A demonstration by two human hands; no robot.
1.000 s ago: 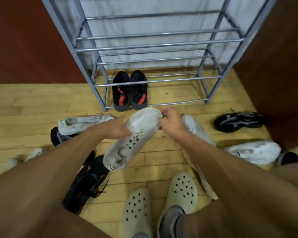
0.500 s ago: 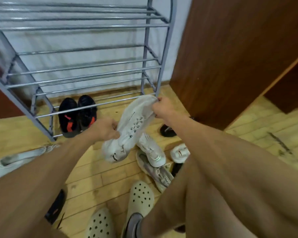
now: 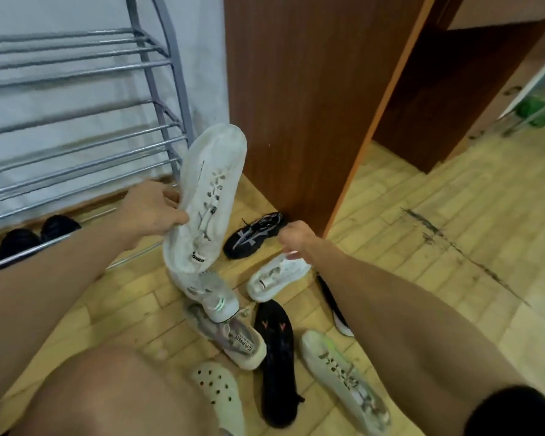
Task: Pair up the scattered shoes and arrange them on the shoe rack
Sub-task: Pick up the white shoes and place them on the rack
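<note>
The left hand (image 3: 151, 212) holds a white sneaker (image 3: 206, 199) up off the floor, its grip wrapped round the shoe's side near the middle, toe pointing up toward the brown cabinet (image 3: 299, 99) and heel hanging low with a small black tag showing. The right hand (image 3: 296, 240) is down at a second white sneaker (image 3: 276, 276) lying on the wooden floor (image 3: 422, 247), fingertips pinched onto its toe end in a narrow grip. Just beyond that hand, against the cabinet's foot, lies a black sneaker with white stripes (image 3: 254, 236). The metal shoe rack (image 3: 158, 67) stands to the left against the pale wall, and a black pair (image 3: 35, 237) sits on its bottom rails. Nearer the person's knees the floor is littered: a white shoe with a green heel mark (image 3: 216, 298) resting on a grey patterned sneaker (image 3: 233, 339), a black shoe with red marks (image 3: 277, 357), a pale sneaker with a green streak (image 3: 343, 379), and a cream clog (image 3: 221, 398) on the person's foot.
</note>
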